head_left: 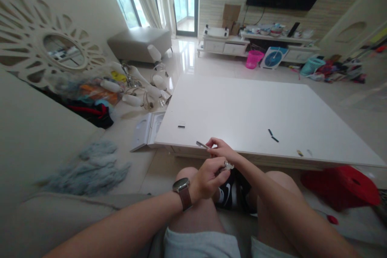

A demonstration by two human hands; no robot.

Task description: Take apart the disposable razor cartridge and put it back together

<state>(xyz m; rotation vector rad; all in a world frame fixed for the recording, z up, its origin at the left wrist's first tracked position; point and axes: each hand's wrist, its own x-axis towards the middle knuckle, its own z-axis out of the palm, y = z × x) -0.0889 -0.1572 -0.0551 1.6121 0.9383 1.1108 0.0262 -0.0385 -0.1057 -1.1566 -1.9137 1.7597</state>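
Note:
My left hand (210, 177), with a watch (181, 185) on its wrist, is closed above my knees. A small, pale, shiny crumpled piece (229, 166) sticks out between its thumb and forefinger; its kind is too small to tell. Just beyond, crossing over toward the left, my right hand (220, 149) pinches a slim silvery metal tool (202, 144) at the near edge of the white table (229, 109). The tool points left, and its far part is hidden by the fingers. A small dark strip (181, 126) lies on the tabletop to the left.
Two dark strips (275, 139) and a small yellow-and-black piece (299, 152) lie on the table's right part. A red stool-like object (341, 187) stands by the near right corner. An open white case (146, 131) sits on the floor at left, near lamp parts (145, 84).

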